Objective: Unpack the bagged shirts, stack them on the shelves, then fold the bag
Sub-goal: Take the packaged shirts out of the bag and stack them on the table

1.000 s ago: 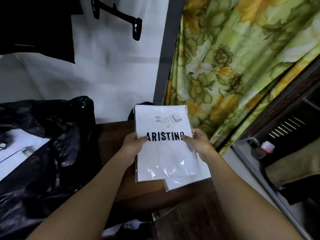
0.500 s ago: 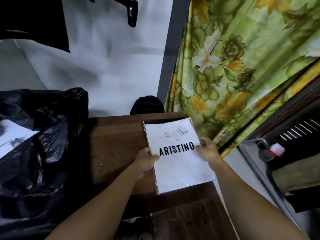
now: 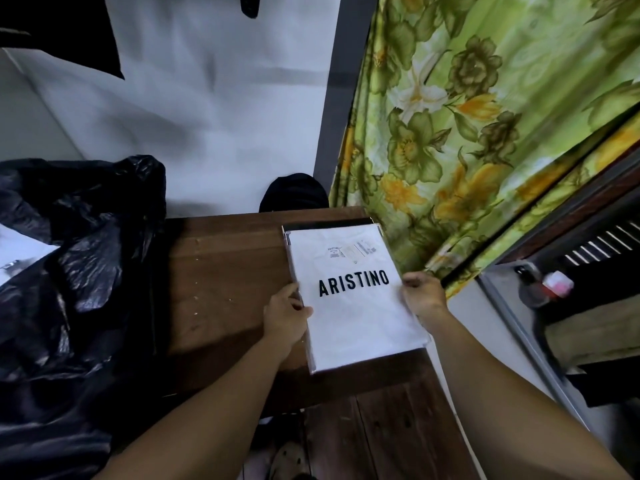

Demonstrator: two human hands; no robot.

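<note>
The bagged white shirt (image 3: pixel 356 306) lies flat at the right end of the wooden surface (image 3: pixel 225 271), close against the curtain (image 3: pixel 467 133). Its long axis runs away from the person, the far end leaning slightly left. A dark pack edge shows under its far end. The shirt sits directly between the hands. The left hand (image 3: pixel 285 317) is at its left long edge and the right hand (image 3: pixel 424 294) at its right long edge, both about level with the printed lettering. Each hand's fingers (image 3: pixel 412 280) are curled and pinch an edge, the left thumb lying on top. The black bag (image 3: pixel 76 271) slumps well apart to the left, nearer the left hand, so that hand is probably the one to reach in for the next shirt.
</note>
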